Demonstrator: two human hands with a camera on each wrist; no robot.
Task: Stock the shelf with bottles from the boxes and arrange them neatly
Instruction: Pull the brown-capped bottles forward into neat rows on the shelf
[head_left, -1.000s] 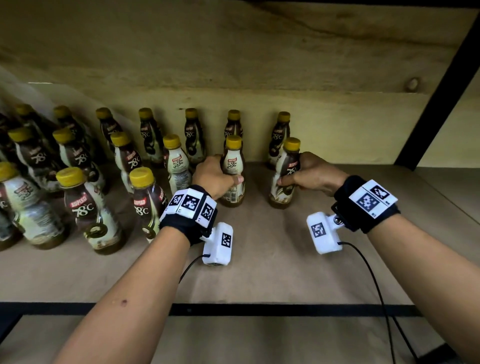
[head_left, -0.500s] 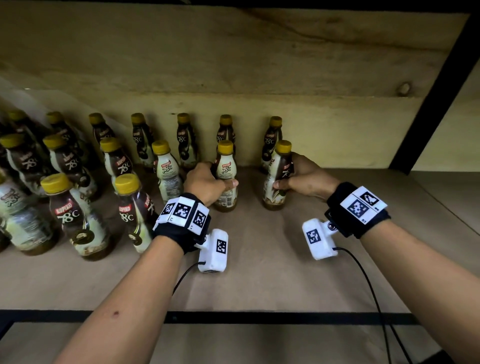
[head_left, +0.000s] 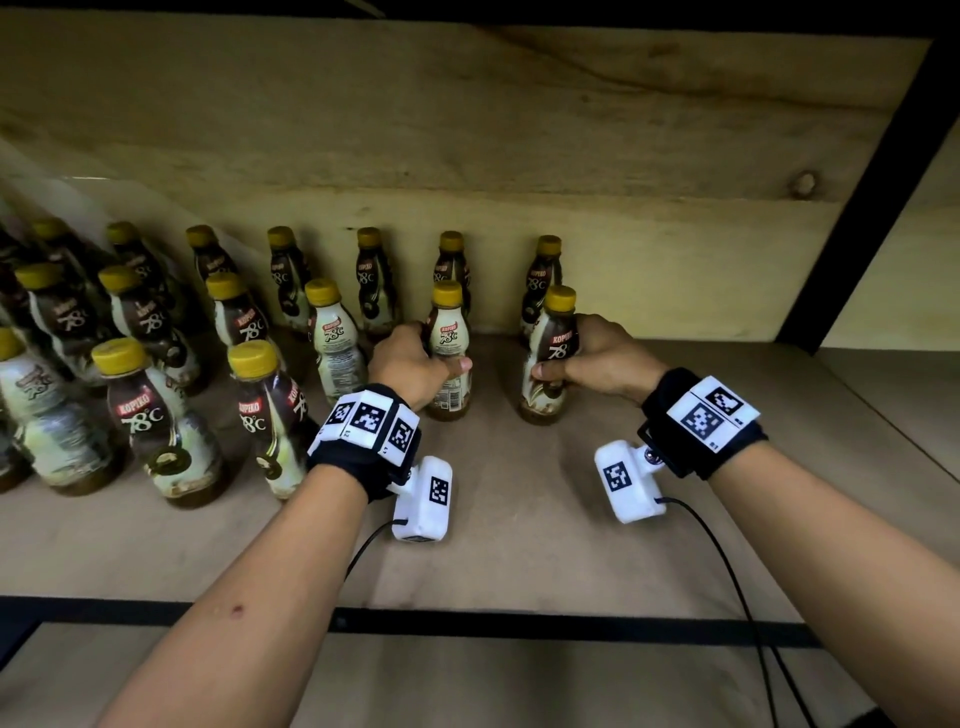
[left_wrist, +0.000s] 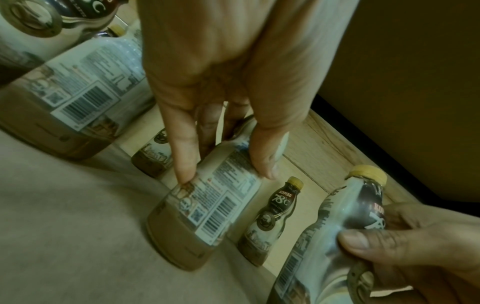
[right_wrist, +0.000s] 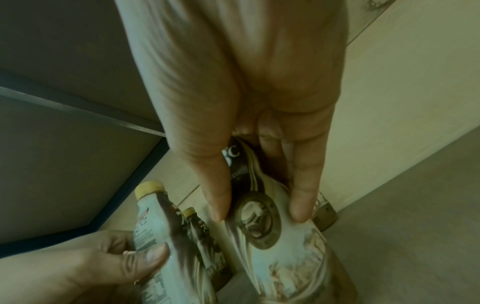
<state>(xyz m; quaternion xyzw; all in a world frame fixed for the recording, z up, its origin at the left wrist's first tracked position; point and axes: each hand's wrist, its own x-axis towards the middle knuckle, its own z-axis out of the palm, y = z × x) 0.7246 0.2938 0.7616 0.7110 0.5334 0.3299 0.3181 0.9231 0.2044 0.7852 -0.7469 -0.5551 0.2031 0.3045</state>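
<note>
Bottles of Kopiko 78°C coffee fill the left and middle of the wooden shelf (head_left: 519, 519) in rough rows, yellow caps up, with a back row along the wall and shorter rows in front. The left hand (head_left: 410, 364) wraps fingers and thumb round the middle of one bottle (head_left: 448, 338) standing in the second row; the right hand (head_left: 597, 358) grips the neighbouring bottle (head_left: 551, 358) the same way, its base also on the board. Both stand upright, just in front of back-row bottles. Stocking looks well under way but unfinished: the second row now reaches as far right as the back row, the front row holds only a few bottles, and the shelf's right end is bare. Labels face different ways, so some turning probably remains. No boxes are in view, so how many bottles are left cannot be told.
</note>
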